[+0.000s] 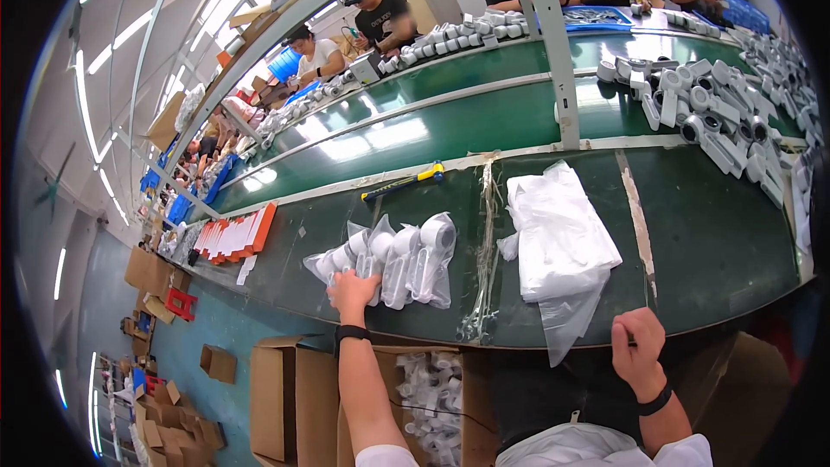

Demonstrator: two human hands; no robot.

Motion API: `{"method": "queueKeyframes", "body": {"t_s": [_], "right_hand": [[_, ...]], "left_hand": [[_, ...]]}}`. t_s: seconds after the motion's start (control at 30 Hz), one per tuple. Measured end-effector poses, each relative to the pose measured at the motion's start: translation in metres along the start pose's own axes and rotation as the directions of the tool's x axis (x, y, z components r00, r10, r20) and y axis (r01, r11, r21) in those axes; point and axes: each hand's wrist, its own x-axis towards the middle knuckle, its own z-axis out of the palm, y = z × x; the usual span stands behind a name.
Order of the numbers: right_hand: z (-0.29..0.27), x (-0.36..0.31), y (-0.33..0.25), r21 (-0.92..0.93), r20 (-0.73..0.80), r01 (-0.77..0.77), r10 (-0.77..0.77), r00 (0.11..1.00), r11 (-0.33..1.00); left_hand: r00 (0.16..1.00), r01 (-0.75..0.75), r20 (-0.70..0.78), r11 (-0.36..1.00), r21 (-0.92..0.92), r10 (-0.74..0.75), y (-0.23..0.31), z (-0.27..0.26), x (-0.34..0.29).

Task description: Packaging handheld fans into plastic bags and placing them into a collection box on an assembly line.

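My left hand (353, 294) reaches onto the green bench, its thumb and fingers around one of several white round-headed handheld devices in clear bags (402, 259), set in a row. The lower part of that device is hidden by my hand. By the bench's front edge, my right hand (638, 350) is curled into a loose fist, with nothing visible in it. Between the hands, nearer the right one, lies a stack of clear plastic bags (562, 233), one corner hanging over the edge.
A yellow-and-black hammer (405, 182) lies behind the row. Orange-and-white boxes (238, 233) are at left. Loose white-grey devices (718, 112) are heaped at right. An upright post (558, 60) stands before the conveyor (346, 138). An open carton (471, 398) below holds bagged devices. Other people work opposite.
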Motion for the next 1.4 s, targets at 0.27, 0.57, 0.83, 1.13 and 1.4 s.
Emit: {"method": "queueKeyframes", "body": {"t_s": [0.27, 0.57, 0.83, 1.13, 1.4], "right_hand": [[0.040, 0.021, -0.062, 0.281, 0.295, 0.154, -0.238, 0.925, 0.947], [0.145, 0.022, -0.111, 0.370, 0.582, 0.055, -0.277, 0.764, 0.927], [0.259, 0.016, -0.128, 0.297, 0.599, 0.080, -0.251, 0.761, 0.951], [0.355, 0.012, -0.174, 0.141, 0.768, 0.310, -0.302, 0.565, 0.940], [0.390, 0.012, -0.175, -0.023, 0.779, 0.322, -0.184, 0.599, 0.946]], "left_hand": [[0.997, 0.002, -0.077, 0.999, -0.036, -0.005, -0.009, 0.000, -0.007], [0.920, 0.008, -0.379, 0.973, -0.233, -0.098, -0.109, -0.017, -0.038], [0.803, 0.180, -0.500, 0.932, -0.315, -0.324, -0.292, 0.032, -0.152], [0.504, 0.814, 0.128, 0.421, -0.400, -0.854, -0.384, 0.234, -0.252], [0.386, 0.912, 0.402, 0.278, -0.303, -0.830, -0.395, 0.382, -0.222]]}}
